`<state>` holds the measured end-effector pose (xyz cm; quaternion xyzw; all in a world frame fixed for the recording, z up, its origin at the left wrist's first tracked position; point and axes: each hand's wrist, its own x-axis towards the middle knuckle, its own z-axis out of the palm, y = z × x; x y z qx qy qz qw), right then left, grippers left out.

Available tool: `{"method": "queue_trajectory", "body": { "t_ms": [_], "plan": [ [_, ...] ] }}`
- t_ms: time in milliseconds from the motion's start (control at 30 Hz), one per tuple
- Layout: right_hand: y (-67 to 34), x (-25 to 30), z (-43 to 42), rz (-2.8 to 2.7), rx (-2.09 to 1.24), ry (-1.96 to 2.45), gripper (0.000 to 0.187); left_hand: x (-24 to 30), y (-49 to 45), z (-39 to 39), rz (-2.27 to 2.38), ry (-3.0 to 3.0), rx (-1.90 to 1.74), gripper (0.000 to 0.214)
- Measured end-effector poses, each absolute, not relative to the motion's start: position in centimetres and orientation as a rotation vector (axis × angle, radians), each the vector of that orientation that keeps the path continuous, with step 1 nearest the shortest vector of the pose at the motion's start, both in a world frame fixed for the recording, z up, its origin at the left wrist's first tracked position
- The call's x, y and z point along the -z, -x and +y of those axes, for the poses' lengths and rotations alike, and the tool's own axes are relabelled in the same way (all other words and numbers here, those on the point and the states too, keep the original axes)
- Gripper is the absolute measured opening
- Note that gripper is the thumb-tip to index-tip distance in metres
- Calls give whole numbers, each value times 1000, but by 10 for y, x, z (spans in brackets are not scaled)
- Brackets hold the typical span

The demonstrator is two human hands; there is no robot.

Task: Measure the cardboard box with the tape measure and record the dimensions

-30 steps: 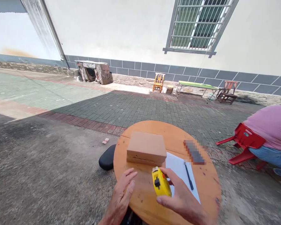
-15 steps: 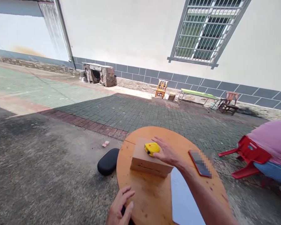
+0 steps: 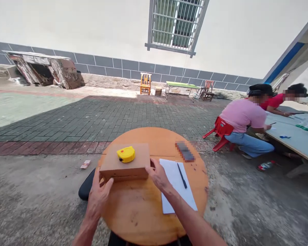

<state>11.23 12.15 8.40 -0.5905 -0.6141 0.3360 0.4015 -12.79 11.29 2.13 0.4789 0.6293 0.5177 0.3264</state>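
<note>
A closed brown cardboard box (image 3: 140, 162) lies on the round wooden table (image 3: 133, 213), with a yellow tape measure (image 3: 126, 154) resting on its top. My left hand (image 3: 99, 193) grips the box's left front corner, its thumb against the front face. At the opposite end, my right hand (image 3: 157, 174) has its fingers and thumb closed against the right side. Just right of that hand lies white paper (image 3: 168, 196) with a black pen (image 3: 182, 176) on it.
A phone (image 3: 185, 151), partly pixelated, lies at the table's right rear. A black case (image 3: 86, 187) shows beyond the left edge. Rightward, a person in pink (image 3: 240, 114) sits on a red chair (image 3: 222, 126) beside another table (image 3: 300, 135), with a second person in red behind.
My right hand has left the tape measure for the box's right side. My left hand has come up to the box's left corner. The view has swung right, showing the pen and co-workers.
</note>
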Motion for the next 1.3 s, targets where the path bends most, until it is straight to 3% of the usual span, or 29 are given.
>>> {"method": "queue_trajectory", "body": {
  "t_ms": [100,233,367,433,567,733,833,900,1033,1167,1300],
  "plan": [
    [-156,-80,109,-1542,-806,1612,30,-25,134,95,1844,-1226,-1287,89],
    [-243,-70,92,-1525,-663,1919,20,-13,104,45,1984,-1501,-1328,71],
    [-274,-50,93,-1506,-551,2136,16,8,34,3,1522,-2191,-1090,48],
    [-269,-42,96,-1504,-546,2151,22,12,-1,-6,1282,-2437,-845,51],
    [-272,-47,84,-1495,-602,2027,40,5,-44,-8,1038,-2656,-476,60],
    [-314,-86,24,-1372,-831,1736,37,4,-51,-4,1069,-2712,-317,53],
    [-318,-101,-10,-1011,-1073,1316,34,8,-48,-4,1065,-2744,-333,50],
    [-308,-101,-21,-871,-1010,1202,37,8,-48,-5,1064,-2760,-338,49],
    [-286,-85,-16,-720,-855,1157,20,2,-46,-3,1064,-2798,-337,46],
    [-279,-61,0,-782,-848,1228,33,-5,-43,-2,1072,-2835,-370,41],
    [-279,-44,7,-869,-803,1320,26,-6,-49,-4,1143,-2741,-500,30]
  ]
}}
